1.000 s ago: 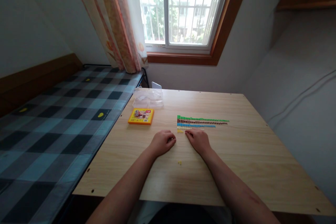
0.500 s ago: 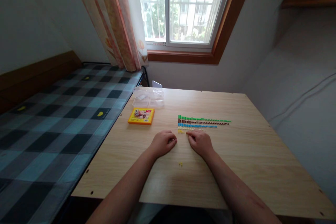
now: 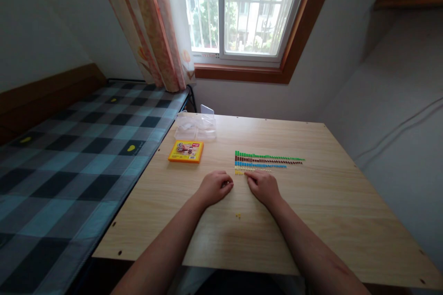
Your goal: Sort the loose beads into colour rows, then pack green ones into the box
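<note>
My right hand rests on the table with its index finger stretched out. That fingertip touches the near end of a short row of tiny yellow bricks. Beyond it run longer rows of cream bricks, blue bricks, brown bricks and green bricks; the hand covers part of the cream row. My left hand lies to the left with curled fingers, and whatever may be inside them is hidden. A few loose yellow bricks lie closer to me, between my forearms.
On the wooden table, a yellow box with a printed lid sits left of the rows. Behind it stands a clear plastic compartment case. A bed with a checked cover borders the table's left side; a window is ahead.
My right index fingertip has shifted slightly left along the yellow row's end. The left hand stays where it was. The camera view has moved a little.
</note>
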A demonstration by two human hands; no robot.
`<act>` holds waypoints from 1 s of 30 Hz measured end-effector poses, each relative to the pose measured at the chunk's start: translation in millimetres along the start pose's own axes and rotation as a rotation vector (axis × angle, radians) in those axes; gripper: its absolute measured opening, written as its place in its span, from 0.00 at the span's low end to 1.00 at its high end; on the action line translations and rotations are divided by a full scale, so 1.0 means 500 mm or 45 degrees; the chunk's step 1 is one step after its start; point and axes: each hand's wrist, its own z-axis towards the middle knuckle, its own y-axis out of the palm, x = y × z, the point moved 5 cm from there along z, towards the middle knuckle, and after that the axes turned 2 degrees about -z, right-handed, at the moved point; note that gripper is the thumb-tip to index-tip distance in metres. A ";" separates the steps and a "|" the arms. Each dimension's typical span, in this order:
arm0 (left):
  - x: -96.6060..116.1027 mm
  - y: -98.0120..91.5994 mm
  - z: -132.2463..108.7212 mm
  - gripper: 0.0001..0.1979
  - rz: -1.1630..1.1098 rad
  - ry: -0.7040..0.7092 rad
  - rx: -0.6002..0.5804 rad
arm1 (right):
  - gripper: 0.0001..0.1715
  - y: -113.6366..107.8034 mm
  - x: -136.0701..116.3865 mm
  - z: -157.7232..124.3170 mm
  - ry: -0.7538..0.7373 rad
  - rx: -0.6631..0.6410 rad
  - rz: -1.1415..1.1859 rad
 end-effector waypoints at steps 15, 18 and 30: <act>0.013 -0.013 -0.007 0.05 -0.095 0.062 -0.026 | 0.09 -0.016 -0.028 -0.029 -0.295 -0.329 0.621; 0.016 -0.019 -0.013 0.05 -0.250 0.073 -0.095 | 0.09 -0.010 -0.039 -0.045 -0.308 -0.600 0.700; 0.052 0.014 -0.035 0.07 -0.226 0.285 -0.478 | 0.12 -0.006 -0.075 -0.059 -0.494 -0.762 0.384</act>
